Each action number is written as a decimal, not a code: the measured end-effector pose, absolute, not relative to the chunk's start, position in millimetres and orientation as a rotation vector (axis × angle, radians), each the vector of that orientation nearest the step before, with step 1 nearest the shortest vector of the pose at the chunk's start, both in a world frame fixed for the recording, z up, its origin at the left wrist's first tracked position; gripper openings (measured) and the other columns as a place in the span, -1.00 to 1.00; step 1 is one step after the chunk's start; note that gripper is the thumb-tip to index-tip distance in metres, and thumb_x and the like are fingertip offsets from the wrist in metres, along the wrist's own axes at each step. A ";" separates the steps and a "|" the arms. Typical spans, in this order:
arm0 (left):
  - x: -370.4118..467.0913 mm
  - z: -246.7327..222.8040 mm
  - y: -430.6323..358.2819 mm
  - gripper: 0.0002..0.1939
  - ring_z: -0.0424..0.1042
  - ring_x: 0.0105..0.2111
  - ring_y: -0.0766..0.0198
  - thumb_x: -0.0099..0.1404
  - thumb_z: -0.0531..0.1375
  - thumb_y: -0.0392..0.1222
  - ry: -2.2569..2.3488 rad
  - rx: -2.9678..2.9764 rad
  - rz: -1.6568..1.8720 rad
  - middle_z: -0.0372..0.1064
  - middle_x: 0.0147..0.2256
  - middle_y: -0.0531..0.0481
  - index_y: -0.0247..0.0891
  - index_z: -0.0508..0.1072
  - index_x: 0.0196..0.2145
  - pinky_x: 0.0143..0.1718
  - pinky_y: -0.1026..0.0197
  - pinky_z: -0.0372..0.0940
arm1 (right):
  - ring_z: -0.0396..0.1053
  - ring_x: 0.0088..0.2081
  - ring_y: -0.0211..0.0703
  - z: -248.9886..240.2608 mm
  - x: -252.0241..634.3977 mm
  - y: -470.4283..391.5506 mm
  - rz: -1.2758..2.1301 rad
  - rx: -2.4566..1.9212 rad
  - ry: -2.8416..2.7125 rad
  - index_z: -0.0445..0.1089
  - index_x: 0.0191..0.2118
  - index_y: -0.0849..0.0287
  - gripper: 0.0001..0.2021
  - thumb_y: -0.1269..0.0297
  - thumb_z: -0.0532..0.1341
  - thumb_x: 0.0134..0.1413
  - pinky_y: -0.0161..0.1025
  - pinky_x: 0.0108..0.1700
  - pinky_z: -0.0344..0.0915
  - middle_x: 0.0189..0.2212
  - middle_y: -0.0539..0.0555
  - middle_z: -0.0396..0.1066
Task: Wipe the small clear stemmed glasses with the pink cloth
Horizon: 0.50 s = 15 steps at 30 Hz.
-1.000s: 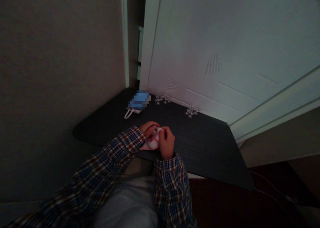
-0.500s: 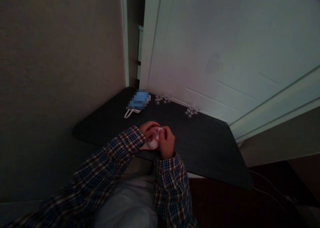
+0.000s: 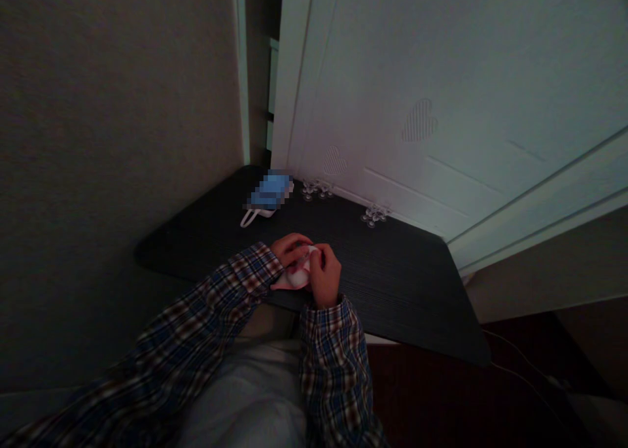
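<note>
Between my hands, over the front edge of the dark table (image 3: 402, 284), is a small pink and white item (image 3: 297, 278). It has a pale rounded middle and a pink rim that tapers to a point at the left; its kind is not clear in the dim light. My left hand (image 3: 290, 248) grips its upper left side, fingers curled over it. My right hand (image 3: 326, 271) pinches its right side, thumb and fingers pressed together near the top edge. The fingertips partly cover the item.
A phone-like device (image 3: 269, 191) with a blurred blue screen and a white loop strap lies at the table's back left. Two clusters of clear suction-cup-like pieces (image 3: 375, 215) sit along the back edge, against a white panel (image 3: 383, 108) with heart patterns. A cable (image 3: 520, 353) hangs at the right.
The view has shifted slightly, so everything sits a little higher and further left. Both hands keep their hold on the pink and white item, with barely any finger movement.
</note>
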<state>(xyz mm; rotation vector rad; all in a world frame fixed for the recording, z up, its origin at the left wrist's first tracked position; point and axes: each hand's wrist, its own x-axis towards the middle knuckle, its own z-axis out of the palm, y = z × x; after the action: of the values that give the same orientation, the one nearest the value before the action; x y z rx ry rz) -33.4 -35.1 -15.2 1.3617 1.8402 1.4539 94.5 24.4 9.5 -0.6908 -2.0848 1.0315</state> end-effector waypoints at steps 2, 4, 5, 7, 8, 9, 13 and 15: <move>-33.3 -14.2 -35.3 -0.61 0.32 -0.33 0.28 0.11 0.02 0.01 1.841 1.372 1.462 0.31 -0.28 -0.07 -0.33 0.35 -0.23 -0.34 0.24 0.26 | 0.24 -0.39 -0.32 9.1 94.5 24.8 1.026 -0.695 -2.095 0.27 -0.34 0.16 -0.79 0.25 -0.07 0.09 -0.37 -0.32 0.12 -0.45 -0.05 0.31; -33.1 -13.5 -35.9 -0.60 0.32 -0.32 0.27 0.11 0.01 0.01 1.841 1.372 1.468 0.31 -0.28 -0.07 -0.33 0.34 -0.22 -0.35 0.24 0.26 | 0.24 -0.39 -0.32 8.7 94.4 24.9 1.024 -0.690 -2.098 0.27 -0.33 0.16 -0.78 0.25 -0.08 0.09 -0.37 -0.31 0.12 -0.44 -0.04 0.30; -32.9 -13.3 -36.2 -0.60 0.32 -0.34 0.27 0.11 0.01 0.02 1.841 1.369 1.460 0.31 -0.28 -0.07 -0.33 0.34 -0.22 -0.37 0.24 0.26 | 0.24 -0.39 -0.32 8.6 94.2 24.9 1.025 -0.689 -2.096 0.27 -0.33 0.16 -0.78 0.25 -0.08 0.09 -0.37 -0.31 0.12 -0.45 -0.05 0.30; -32.8 -13.1 -36.8 -0.60 0.32 -0.37 0.28 0.11 0.02 0.03 1.840 1.363 1.447 0.30 -0.27 -0.07 -0.32 0.33 -0.22 -0.41 0.25 0.27 | 0.24 -0.39 -0.32 8.6 93.9 24.8 1.025 -0.688 -2.094 0.26 -0.33 0.16 -0.78 0.25 -0.08 0.09 -0.37 -0.31 0.12 -0.45 -0.05 0.30; -32.8 -13.2 -37.0 -0.60 0.32 -0.38 0.29 0.10 0.02 0.03 1.837 1.359 1.447 0.30 -0.26 -0.07 -0.31 0.33 -0.22 -0.41 0.25 0.27 | 0.24 -0.39 -0.32 8.6 93.8 24.7 1.025 -0.686 -2.094 0.26 -0.34 0.16 -0.78 0.25 -0.08 0.09 -0.38 -0.31 0.12 -0.45 -0.05 0.30; -32.8 -13.2 -37.2 -0.60 0.32 -0.38 0.29 0.10 0.01 0.04 1.834 1.355 1.450 0.30 -0.26 -0.06 -0.31 0.33 -0.22 -0.41 0.25 0.27 | 0.24 -0.39 -0.32 8.8 93.8 24.6 1.027 -0.683 -2.097 0.26 -0.33 0.16 -0.78 0.25 -0.08 0.09 -0.38 -0.31 0.12 -0.45 -0.05 0.30; -32.3 -12.7 -37.0 -0.59 0.32 -0.35 0.26 0.10 0.02 0.04 1.835 1.332 1.449 0.31 -0.27 -0.06 -0.31 0.33 -0.21 -0.39 0.24 0.28 | 0.24 -0.39 -0.32 9.4 94.2 24.5 1.024 -0.685 -2.104 0.27 -0.33 0.16 -0.79 0.24 -0.07 0.09 -0.38 -0.31 0.12 -0.44 -0.05 0.30; -31.8 -11.9 -36.8 -0.59 0.32 -0.32 0.24 0.10 0.01 0.04 1.844 1.331 1.441 0.30 -0.27 -0.07 -0.32 0.33 -0.21 -0.39 0.23 0.28 | 0.24 -0.39 -0.32 9.7 94.3 24.7 1.016 -0.697 -2.107 0.27 -0.33 0.16 -0.78 0.24 -0.08 0.09 -0.38 -0.31 0.12 -0.44 -0.05 0.30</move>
<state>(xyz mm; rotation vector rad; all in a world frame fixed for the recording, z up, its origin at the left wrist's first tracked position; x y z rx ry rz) -31.8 -36.8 -11.9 1.3310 1.8445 1.4412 94.3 24.7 9.7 -0.6965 -2.1075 1.0162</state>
